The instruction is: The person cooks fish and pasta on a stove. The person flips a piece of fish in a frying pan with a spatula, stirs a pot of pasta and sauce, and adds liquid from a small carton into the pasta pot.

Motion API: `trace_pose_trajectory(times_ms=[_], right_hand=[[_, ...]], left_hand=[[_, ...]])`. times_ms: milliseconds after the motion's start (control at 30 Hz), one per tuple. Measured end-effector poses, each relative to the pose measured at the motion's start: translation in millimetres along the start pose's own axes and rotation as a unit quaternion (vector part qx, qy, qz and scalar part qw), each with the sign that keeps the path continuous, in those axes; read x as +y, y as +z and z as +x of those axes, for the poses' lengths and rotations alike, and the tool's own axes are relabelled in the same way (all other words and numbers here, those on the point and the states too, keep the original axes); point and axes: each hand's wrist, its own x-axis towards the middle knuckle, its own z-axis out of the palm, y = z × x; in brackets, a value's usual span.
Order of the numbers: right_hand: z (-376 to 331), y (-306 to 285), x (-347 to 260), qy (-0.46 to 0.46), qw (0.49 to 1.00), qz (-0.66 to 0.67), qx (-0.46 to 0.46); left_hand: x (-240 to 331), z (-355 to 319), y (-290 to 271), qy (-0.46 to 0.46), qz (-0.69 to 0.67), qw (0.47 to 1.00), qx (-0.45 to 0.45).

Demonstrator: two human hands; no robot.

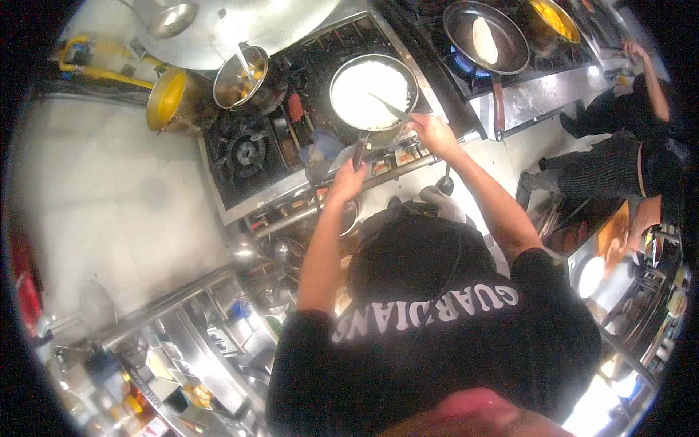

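A deep, round metal pan (403,79) full of bright white food sits on the stove, its handle toward me. The food is overexposed, and I cannot make out its kind. My left hand (345,183) is closed round the pan's dark handle (358,151). At the pan's near right rim, my right hand (435,136) grips a slim dark utensil (394,109). The utensil slants into the pan, its tip lying in the white food, so its head cannot be told. A grey-blue cloth (320,149) hangs over the stove's front edge, left of the handle.
Left of the pan stand a pot with a utensil in it (271,91) and a yellow-lined pot (191,109), near a big steel bowl (273,25). At right, a frying pan (507,54) with a pale piece of food sits over a blue flame. Co-workers (597,171) stand far right.
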Motion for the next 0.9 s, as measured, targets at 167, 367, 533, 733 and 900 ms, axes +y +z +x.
trace_pose_trajectory(times_ms=[167, 367, 533, 733, 900], right_hand=[[-27, -74, 42, -0.088, 0.972, -0.202, -0.086], [-32, -70, 40, -0.138, 0.968, -0.206, -0.045], [-13, -23, 37, -0.049, 0.986, -0.158, 0.026], [-46, -22, 19, 0.132, 0.988, 0.080, -0.006], [-8, 11, 4, 0.167, 0.971, 0.160, 0.063]], left_hand=[[13, 1, -42, -0.052, -0.084, 0.991, -0.089], [38, 8, -36, -0.059, -0.056, 0.993, -0.090], [32, 17, 18, -0.063, -0.093, 0.992, -0.054], [28, 2, 47, 0.011, -0.087, 0.995, 0.044], [40, 0, 61, -0.013, -0.083, 0.995, 0.052]])
